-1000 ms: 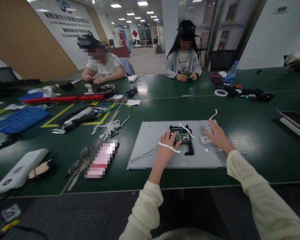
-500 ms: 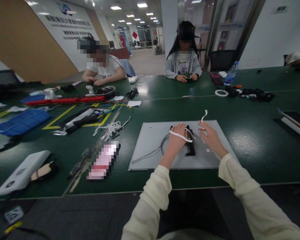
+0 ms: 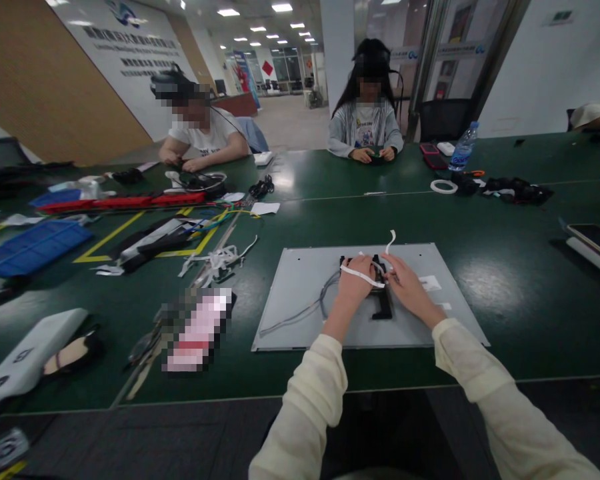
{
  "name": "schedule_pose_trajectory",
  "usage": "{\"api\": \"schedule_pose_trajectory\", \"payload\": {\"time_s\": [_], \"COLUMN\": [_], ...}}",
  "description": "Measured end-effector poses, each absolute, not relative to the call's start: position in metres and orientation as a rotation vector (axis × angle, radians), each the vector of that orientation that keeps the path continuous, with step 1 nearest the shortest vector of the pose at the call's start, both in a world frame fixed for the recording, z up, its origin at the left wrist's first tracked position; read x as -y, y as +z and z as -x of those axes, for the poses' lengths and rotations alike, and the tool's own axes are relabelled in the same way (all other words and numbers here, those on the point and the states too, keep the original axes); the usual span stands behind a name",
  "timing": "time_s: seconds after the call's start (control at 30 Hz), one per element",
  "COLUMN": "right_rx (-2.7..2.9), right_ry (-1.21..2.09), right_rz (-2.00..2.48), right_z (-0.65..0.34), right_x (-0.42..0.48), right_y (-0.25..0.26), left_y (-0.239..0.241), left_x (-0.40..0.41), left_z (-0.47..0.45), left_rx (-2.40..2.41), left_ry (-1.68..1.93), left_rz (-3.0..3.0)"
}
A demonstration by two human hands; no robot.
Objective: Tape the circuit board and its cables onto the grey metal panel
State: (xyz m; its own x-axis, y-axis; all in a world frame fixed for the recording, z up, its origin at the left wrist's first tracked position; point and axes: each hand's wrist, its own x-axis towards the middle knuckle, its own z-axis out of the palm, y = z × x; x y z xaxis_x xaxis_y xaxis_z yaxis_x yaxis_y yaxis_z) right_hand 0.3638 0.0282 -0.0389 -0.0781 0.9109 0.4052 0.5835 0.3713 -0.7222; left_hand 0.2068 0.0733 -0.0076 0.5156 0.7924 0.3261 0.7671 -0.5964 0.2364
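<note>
A flat grey panel (image 3: pixel 300 267) lies on the green table with a black bracket (image 3: pixel 383 308) on it. Curled over the bracket's middle is my left hand (image 3: pixel 356 280), its fingers closed; what they grip is hidden. A white tape strip (image 3: pixel 363 275) lies across the back of this hand. My right hand (image 3: pixel 407 283) is close beside it, with thumb and fingers pinched on another white strip (image 3: pixel 391 241), whose end sticks up above the fingertips. Grey cables (image 3: pixel 300 312) run across the panel and pass under my left hand. Two white labels (image 3: pixel 431 283) show right of my right hand.
Left of the panel lie a heap of white strips (image 3: pixel 223 262), a pink-screened phone (image 3: pixel 200 333) and a white device (image 3: pixel 30 357). Further off are a blue tray (image 3: pixel 37 247), a tape roll (image 3: pixel 444 187) and a water bottle (image 3: pixel 463 148). Two people sit across the table.
My right hand has moved left with its white strip, closing in on my left hand and uncovering the labels. My left hand stays over the bracket. The view has shifted slightly.
</note>
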Motion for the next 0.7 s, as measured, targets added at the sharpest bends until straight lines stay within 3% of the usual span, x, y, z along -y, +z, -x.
{"api": "schedule_pose_trajectory", "payload": {"time_s": [0.47,0.7], "right_rx": [1.684,1.237], "right_ry": [0.46,0.926], "right_rz": [1.451,1.262], "right_z": [-0.367,-0.378], "right_x": [-0.018,-0.003], "right_y": [-0.034,-0.013], "left_y": [-0.005,0.003], "left_x": [-0.068,-0.068], "left_z": [-0.209,-0.205], "left_rx": [-1.497,-1.436], "left_ry": [0.556,0.812], "left_rz": [-2.723,-2.548]}}
